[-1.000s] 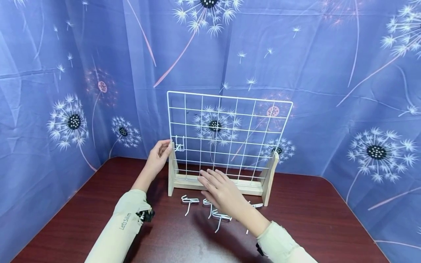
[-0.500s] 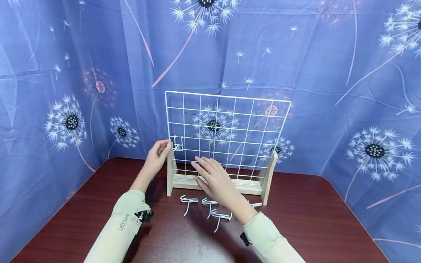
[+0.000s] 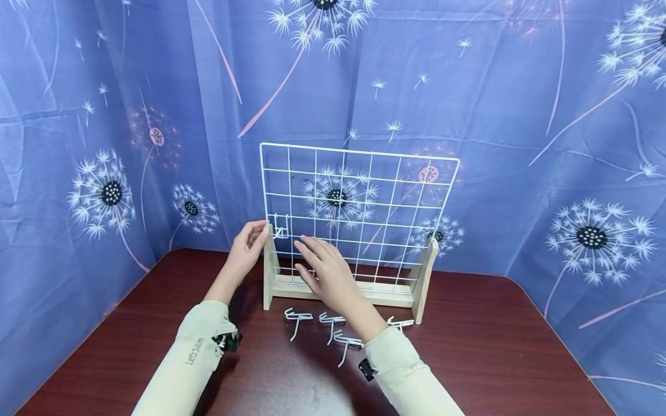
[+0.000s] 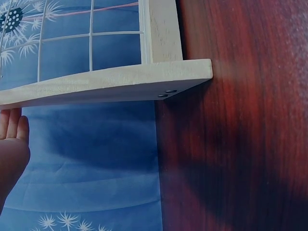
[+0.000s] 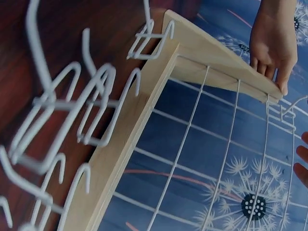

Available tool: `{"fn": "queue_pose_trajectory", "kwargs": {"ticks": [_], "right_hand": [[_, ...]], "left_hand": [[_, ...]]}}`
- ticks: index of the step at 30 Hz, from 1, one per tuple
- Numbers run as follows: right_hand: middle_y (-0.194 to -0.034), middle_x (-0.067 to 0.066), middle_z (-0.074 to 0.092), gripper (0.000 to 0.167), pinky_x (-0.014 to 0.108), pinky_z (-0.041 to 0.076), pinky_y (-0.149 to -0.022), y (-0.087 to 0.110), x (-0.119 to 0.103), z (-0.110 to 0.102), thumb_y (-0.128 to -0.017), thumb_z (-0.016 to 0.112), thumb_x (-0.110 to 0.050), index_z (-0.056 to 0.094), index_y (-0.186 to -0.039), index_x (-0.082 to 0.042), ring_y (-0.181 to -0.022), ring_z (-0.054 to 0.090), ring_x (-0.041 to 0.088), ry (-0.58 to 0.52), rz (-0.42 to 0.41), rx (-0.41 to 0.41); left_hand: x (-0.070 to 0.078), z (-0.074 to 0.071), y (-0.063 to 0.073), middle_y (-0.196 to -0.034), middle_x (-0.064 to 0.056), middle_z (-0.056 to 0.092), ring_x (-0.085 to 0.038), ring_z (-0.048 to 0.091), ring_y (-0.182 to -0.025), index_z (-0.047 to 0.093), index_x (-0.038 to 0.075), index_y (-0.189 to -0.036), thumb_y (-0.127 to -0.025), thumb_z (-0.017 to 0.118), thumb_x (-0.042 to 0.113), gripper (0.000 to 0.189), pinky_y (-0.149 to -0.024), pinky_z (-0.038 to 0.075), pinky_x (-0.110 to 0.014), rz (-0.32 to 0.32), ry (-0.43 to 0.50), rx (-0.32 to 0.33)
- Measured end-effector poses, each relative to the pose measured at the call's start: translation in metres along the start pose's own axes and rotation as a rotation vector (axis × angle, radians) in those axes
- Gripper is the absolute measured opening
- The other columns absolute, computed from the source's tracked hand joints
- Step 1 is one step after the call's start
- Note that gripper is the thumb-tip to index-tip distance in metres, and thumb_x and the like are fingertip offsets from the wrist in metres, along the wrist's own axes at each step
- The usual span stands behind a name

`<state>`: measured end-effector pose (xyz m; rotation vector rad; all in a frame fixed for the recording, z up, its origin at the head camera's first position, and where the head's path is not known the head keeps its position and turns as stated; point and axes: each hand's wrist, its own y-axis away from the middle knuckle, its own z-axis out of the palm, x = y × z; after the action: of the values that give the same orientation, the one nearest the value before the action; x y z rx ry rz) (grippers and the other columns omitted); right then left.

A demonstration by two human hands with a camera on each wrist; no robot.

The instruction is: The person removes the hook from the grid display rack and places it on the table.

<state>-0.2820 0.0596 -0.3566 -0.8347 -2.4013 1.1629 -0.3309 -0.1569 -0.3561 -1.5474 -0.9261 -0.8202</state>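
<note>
A white wire grid panel [image 3: 359, 152] stands upright in a pale wooden stand [image 3: 428, 283]. My left hand [image 3: 247, 248] holds the top of the stand's left upright; in the right wrist view its thumb and fingers [image 5: 284, 79] lie on either side of the wood. One white wire hook [image 3: 281, 236] hangs on the grid's left side, near that upright. My right hand [image 3: 330, 271] is raised before the lower grid, right of the hung hook, fingers spread and holding nothing. Whether its fingertips touch the wires cannot be told.
Several white wire hooks [image 3: 298, 316] lie on the dark red table [image 3: 494, 346] in front of the stand. Another hook [image 3: 400, 323] lies by the right upright. A blue dandelion-print cloth [image 3: 499, 144] hangs behind and at both sides.
My right hand has moved up and left across the front of the grid, towards the hung hook, uncovering hooks on the table. The left hand keeps its place on the upright.
</note>
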Motion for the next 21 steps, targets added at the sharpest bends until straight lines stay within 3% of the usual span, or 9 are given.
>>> {"fn": "queue_pose_trajectory", "kwargs": {"ticks": [12, 21], "right_hand": [[-0.126, 0.013, 0.061, 0.039, 0.041, 0.044, -0.1, -0.018, -0.015, 0.017, -0.091, 0.066, -0.016, 0.061, -0.127, -0.002, -0.116, 0.056, 0.028, -0.084, 0.207, 0.111], [-0.12, 0.015, 0.064, 0.037, 0.037, 0.045, -0.099, -0.03, -0.025, 0.036, -0.091, 0.067, -0.016, 0.063, -0.123, 0.0, -0.113, 0.057, 0.028, -0.121, 0.311, 0.185]], "left_hand": [[-0.001, 0.001, -0.001, -0.126, -0.032, 0.052, -0.005, 0.051, -0.1, 0.044, -0.012, -0.132, -0.1, 0.049, 0.005, 0.037, -0.085, 0.041, -0.011, 0.015, 0.004, 0.009], [-0.001, 0.001, 0.0, -0.126, -0.032, 0.052, -0.003, 0.052, -0.099, 0.044, -0.013, -0.132, -0.099, 0.049, 0.003, 0.037, -0.085, 0.041, -0.011, 0.022, 0.013, 0.014]]}}
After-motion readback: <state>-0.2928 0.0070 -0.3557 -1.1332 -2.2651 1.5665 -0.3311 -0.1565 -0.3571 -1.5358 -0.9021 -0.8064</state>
